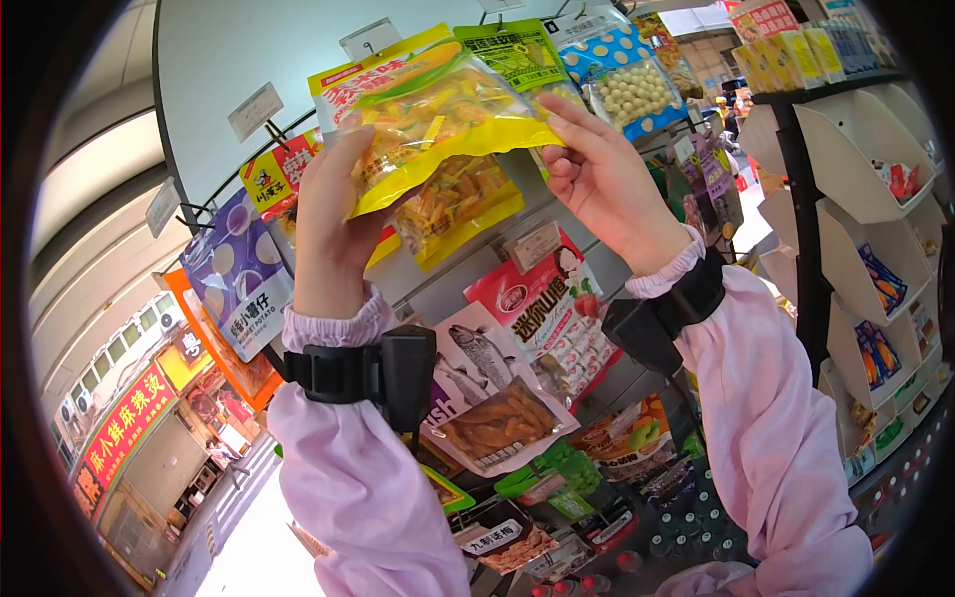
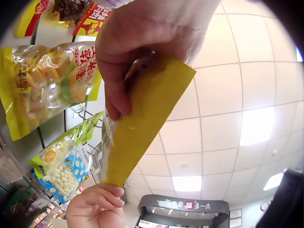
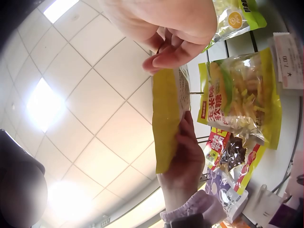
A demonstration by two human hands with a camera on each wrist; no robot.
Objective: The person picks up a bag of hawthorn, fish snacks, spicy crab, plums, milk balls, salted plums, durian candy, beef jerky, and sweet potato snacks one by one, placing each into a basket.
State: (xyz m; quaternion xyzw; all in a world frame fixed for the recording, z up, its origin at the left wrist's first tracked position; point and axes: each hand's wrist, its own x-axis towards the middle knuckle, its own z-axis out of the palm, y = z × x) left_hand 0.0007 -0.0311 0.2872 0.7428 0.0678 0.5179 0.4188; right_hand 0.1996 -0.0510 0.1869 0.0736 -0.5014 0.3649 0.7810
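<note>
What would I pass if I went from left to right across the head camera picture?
Red shop sign with yellow writing → purple potato bag → yellow sweets bag being held up → blue bag with white spots → white display bins.

Forward head, close wrist views share the bag (image 1: 438, 109).

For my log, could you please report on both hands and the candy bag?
Left hand gripping, right hand pinching, opposite sides of the corn soft-candy bag. Matching bag hanging behind. No obstruction visible.
</note>
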